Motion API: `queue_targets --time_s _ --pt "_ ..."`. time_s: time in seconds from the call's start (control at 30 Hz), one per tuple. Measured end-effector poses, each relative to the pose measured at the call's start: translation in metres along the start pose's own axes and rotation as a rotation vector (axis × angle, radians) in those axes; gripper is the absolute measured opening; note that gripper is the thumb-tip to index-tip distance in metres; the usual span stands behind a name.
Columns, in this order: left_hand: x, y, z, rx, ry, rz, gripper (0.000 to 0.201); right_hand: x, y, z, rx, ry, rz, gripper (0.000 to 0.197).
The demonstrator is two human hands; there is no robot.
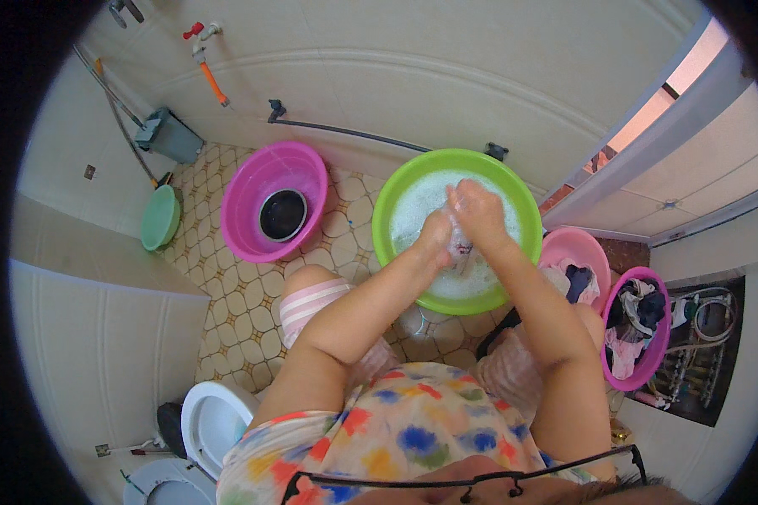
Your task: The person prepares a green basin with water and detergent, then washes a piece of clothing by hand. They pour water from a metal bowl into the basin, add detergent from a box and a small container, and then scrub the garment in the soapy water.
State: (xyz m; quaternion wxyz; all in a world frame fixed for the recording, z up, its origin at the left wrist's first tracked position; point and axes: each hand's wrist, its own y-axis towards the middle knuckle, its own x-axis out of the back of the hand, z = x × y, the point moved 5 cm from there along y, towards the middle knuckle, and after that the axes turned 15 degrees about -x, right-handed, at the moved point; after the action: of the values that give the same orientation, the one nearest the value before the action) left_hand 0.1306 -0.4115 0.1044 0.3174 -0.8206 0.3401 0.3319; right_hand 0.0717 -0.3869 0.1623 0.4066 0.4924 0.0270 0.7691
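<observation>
Both my hands are over a green basin (385,244) of white, sudsy water (417,202). Between them is a small, wet, pale cloth (459,246) with dark marks on it; its exact kind I cannot make out. My left hand (435,236) is closed on the cloth's left side. My right hand (478,210), a little farther away, is closed round its upper part. The fingertips are partly hidden by the hands and suds, and the cloth's lower end hangs toward the suds.
Left of the green basin stands a magenta basin (237,202) with a dark round bowl (283,215) inside. Pink basin (594,248) and another magenta basin (661,353), both with clothes, stand right. A wall pipe (345,133) runs behind. A toilet (195,421) stands at lower left.
</observation>
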Motion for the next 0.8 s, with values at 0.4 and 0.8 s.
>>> queue_targets --time_s 0.4,0.8 --pt "0.02 0.011 -0.002 -0.151 -0.021 -0.011 0.026 0.001 -0.018 0.028 0.26 -0.011 -0.008 0.017" --pt "0.045 0.048 0.017 0.01 -0.307 0.471 0.027 -0.011 -0.035 0.042 0.283 -0.029 0.009 0.023"
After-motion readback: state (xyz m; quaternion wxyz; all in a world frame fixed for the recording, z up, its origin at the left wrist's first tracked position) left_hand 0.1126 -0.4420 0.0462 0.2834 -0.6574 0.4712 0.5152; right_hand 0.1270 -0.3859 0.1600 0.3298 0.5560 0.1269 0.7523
